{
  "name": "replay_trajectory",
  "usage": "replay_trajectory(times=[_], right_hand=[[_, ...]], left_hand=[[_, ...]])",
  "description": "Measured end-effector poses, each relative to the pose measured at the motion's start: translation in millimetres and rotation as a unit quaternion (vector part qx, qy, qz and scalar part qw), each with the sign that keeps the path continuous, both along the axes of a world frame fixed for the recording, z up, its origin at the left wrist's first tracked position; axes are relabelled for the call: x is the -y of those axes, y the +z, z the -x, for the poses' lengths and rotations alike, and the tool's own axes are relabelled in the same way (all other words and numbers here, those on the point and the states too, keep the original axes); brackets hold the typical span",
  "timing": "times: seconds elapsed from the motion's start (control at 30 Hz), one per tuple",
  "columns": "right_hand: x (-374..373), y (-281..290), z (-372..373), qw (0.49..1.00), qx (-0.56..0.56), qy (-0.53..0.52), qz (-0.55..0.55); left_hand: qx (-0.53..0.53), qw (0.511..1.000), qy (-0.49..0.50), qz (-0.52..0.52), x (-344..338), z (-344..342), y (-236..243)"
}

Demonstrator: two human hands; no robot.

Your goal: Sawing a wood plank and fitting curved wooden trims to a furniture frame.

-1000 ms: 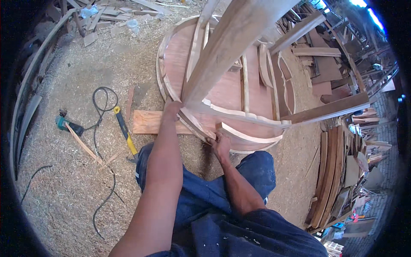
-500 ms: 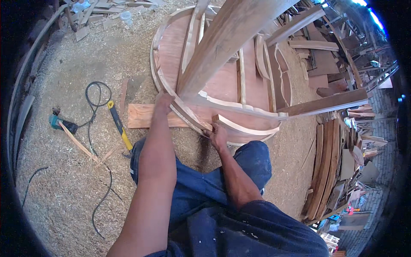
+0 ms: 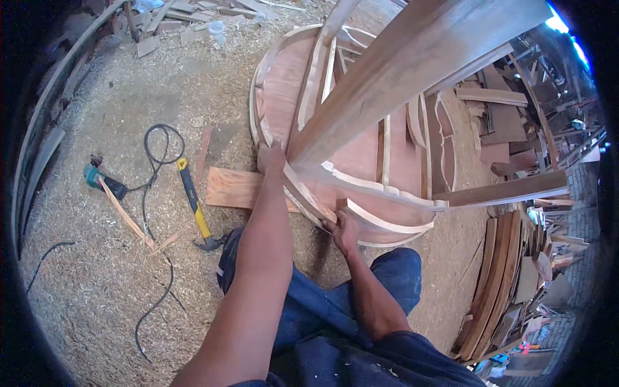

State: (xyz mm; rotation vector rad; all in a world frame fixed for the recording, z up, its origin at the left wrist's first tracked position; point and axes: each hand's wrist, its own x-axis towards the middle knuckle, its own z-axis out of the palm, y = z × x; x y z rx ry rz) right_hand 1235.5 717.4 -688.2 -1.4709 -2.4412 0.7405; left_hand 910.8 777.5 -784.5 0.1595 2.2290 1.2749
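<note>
While the big curved wooden frame (image 3: 361, 148) is lying on the sawdust floor (image 3: 97, 271) right in front of our knees, we are leaning over it with both hands on its near rim. Our left hand (image 3: 274, 158) is pressing on the curved edge just where a long tilted plank (image 3: 412, 71) is rising up toward us, though we cannot tell whether the fingers are wrapping the rail or only resting flat on it. Our right hand (image 3: 345, 229) is pinching down on the lower rim, fingers closed against the wood; whether something small is sitting inside that grip, we cannot tell. The hands are working well apart along the same curve.

We are judging this frame to be stiff and fairly heavy, with thin rails and plywood panels that could crack if twisted, so the solid outer rim looks the safest place to take hold. A flat board (image 3: 235, 188) is poking out from under the frame, and a yellow-handled hammer (image 3: 195, 206) is lying just beside it, next to a black cable (image 3: 158, 145) and a green power tool (image 3: 102, 180).
</note>
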Motion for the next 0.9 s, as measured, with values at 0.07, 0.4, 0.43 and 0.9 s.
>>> replay_trajectory(times=[0.07,0.4,0.43,0.9], right_hand=[[-2,-5,5,1.0,-0.008,0.011,-0.007],[-2,-18,13,1.0,-0.003,0.01,0.009],[-4,-19,11,1.0,0.0,0.007,0.012],[-4,-13,16,0.997,0.01,0.04,-0.06]], left_hand=[[-0.005,1.0,0.0,0.006,4,11,11],[-0.002,0.999,-0.03,0.018,13,26,26],[0.004,0.999,-0.031,0.01,13,23,28],[-0.03,0.999,-0.002,0.023,-3,27,24]])
